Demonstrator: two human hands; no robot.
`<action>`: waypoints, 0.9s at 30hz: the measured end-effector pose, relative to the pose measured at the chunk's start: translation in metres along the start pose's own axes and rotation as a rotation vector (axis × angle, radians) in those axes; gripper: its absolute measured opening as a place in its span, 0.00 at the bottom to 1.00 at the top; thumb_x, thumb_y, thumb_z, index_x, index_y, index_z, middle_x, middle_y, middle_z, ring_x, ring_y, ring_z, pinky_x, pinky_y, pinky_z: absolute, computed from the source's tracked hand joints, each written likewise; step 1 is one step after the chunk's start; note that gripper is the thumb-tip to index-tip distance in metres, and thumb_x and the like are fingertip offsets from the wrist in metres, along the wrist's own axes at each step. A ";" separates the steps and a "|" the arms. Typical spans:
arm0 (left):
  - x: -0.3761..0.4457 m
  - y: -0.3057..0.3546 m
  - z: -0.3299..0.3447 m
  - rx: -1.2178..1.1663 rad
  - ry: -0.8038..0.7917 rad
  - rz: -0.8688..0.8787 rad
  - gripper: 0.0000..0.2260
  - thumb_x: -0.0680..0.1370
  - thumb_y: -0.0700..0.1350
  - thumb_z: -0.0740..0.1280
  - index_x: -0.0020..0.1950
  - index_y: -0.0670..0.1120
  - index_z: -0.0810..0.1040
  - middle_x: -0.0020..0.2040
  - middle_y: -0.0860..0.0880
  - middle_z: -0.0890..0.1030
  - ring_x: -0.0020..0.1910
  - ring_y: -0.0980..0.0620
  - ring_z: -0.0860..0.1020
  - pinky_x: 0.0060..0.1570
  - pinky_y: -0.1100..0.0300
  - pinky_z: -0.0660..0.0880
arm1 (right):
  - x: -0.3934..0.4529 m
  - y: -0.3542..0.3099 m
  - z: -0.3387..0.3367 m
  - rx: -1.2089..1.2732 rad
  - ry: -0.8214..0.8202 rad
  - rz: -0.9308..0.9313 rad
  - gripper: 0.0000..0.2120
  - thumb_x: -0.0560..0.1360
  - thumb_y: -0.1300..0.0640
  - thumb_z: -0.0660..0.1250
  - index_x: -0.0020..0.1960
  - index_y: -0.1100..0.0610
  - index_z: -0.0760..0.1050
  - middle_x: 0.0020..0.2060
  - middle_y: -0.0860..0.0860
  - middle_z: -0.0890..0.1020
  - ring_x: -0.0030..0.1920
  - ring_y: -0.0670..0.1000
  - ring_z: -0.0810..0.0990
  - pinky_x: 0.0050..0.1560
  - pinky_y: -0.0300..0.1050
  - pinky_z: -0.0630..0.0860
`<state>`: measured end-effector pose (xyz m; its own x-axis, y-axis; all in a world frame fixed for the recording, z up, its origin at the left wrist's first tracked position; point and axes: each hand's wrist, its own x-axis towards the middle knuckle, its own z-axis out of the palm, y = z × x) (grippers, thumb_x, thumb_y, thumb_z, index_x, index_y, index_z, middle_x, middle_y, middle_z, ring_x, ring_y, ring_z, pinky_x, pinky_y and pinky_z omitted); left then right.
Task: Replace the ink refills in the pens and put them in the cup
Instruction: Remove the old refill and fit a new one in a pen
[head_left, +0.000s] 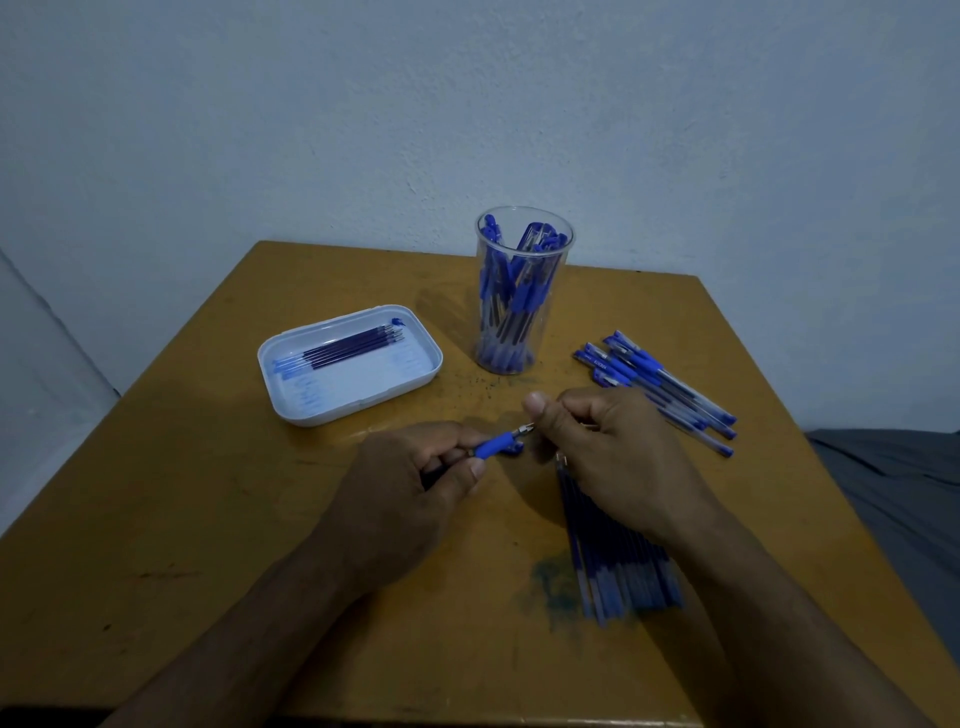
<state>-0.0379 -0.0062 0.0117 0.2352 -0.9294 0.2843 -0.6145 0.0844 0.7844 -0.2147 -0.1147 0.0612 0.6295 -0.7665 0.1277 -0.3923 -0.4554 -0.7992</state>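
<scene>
My left hand (410, 478) grips a blue pen (496, 445) by its barrel above the table's middle. My right hand (597, 441) pinches the pen's metal tip between thumb and fingers. A small blue cap (514, 448) lies just under the pen. A clear cup (519, 291) holding several blue pens stands at the back. Several capped pens (660, 384) lie to the cup's right. A row of blue refills (618, 551) lies under my right wrist. A white tray (291, 400) at the left holds several dark refills (348, 348).
The wooden table (208, 519) has a blue ink smudge (553, 582) near the refill row. A pale wall rises close behind it. Grey fabric (893, 493) lies past the table's right edge.
</scene>
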 end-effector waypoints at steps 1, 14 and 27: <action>0.000 0.000 0.000 -0.001 0.001 -0.004 0.11 0.79 0.43 0.69 0.60 0.53 0.83 0.37 0.56 0.82 0.37 0.51 0.80 0.34 0.63 0.74 | 0.000 -0.001 -0.001 0.021 -0.009 -0.007 0.15 0.77 0.42 0.65 0.40 0.50 0.82 0.29 0.41 0.80 0.27 0.42 0.75 0.29 0.32 0.67; -0.001 0.004 -0.001 0.131 0.038 0.122 0.13 0.78 0.43 0.71 0.62 0.54 0.82 0.42 0.65 0.80 0.44 0.61 0.79 0.41 0.74 0.70 | 0.001 -0.003 -0.003 0.172 -0.041 0.133 0.06 0.75 0.55 0.74 0.40 0.55 0.82 0.30 0.52 0.82 0.25 0.45 0.72 0.28 0.39 0.68; 0.004 -0.006 0.002 -0.081 0.275 -0.091 0.10 0.78 0.44 0.71 0.59 0.54 0.81 0.39 0.55 0.83 0.40 0.52 0.82 0.41 0.55 0.79 | 0.006 -0.006 0.013 -0.359 0.013 0.044 0.18 0.80 0.46 0.67 0.69 0.48 0.76 0.54 0.43 0.79 0.47 0.40 0.75 0.46 0.37 0.71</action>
<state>-0.0351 -0.0110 0.0069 0.4889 -0.8030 0.3409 -0.5220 0.0437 0.8518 -0.1992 -0.1104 0.0592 0.5987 -0.7938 0.1070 -0.6309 -0.5496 -0.5476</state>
